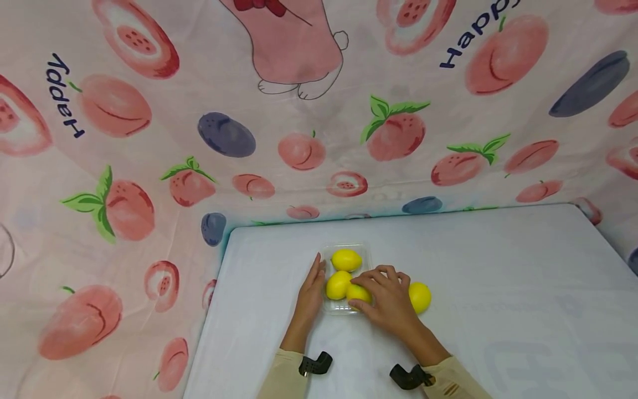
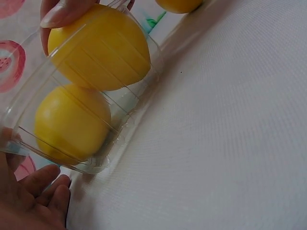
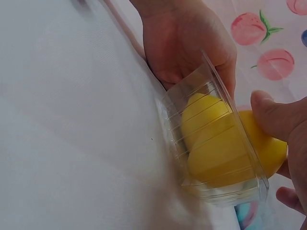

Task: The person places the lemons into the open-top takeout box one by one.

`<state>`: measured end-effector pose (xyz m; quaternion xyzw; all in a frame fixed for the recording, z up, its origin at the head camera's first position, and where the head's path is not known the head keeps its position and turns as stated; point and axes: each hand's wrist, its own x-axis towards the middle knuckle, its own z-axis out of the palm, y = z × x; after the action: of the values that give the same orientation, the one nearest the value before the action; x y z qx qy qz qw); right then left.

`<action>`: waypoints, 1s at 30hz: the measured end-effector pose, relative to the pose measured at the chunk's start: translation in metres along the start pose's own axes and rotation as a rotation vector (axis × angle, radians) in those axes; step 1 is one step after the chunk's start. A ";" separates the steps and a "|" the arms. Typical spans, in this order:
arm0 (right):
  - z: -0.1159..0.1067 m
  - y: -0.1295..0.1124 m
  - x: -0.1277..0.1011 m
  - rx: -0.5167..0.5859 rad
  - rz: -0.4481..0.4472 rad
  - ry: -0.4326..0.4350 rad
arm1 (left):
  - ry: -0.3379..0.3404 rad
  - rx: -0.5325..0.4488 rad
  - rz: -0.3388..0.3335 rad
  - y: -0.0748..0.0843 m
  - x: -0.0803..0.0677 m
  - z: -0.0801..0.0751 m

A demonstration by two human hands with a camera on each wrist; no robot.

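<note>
A clear plastic tray (image 1: 344, 307) sits on the white table, with two yellow lemons (image 1: 346, 259) (image 1: 338, 285) lying in it. My right hand (image 1: 355, 292) grips a third lemon (image 1: 363, 293) at the tray's near right corner. In the right wrist view its thumb (image 3: 276, 115) presses on that lemon (image 3: 271, 148). My left hand (image 1: 316, 272) lies with straight fingers against the tray's left side. The left wrist view shows its fingers (image 2: 36, 199) beside the tray wall (image 2: 91, 165). A fourth lemon (image 1: 420, 296) lies on the table just right of my right hand.
The white table (image 1: 498, 288) reaches far to the right and toward me. A pink cloth printed with peaches (image 1: 149, 138) hangs behind and to the left. The table's left edge (image 1: 209, 316) is near my left arm.
</note>
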<state>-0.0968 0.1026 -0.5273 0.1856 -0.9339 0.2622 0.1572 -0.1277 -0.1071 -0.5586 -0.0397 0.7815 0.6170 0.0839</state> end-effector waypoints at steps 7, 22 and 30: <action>0.003 0.001 -0.001 -0.010 0.019 -0.009 | 0.000 -0.004 0.011 0.001 -0.001 0.000; 0.000 0.003 0.001 0.009 0.078 -0.070 | -0.005 -0.002 0.006 0.000 0.000 0.001; -0.007 0.002 0.001 0.044 0.096 -0.101 | 0.006 0.001 0.009 0.000 -0.001 0.000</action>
<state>-0.0972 0.1075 -0.5223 0.1569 -0.9425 0.2800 0.0928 -0.1267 -0.1069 -0.5588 -0.0381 0.7823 0.6167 0.0790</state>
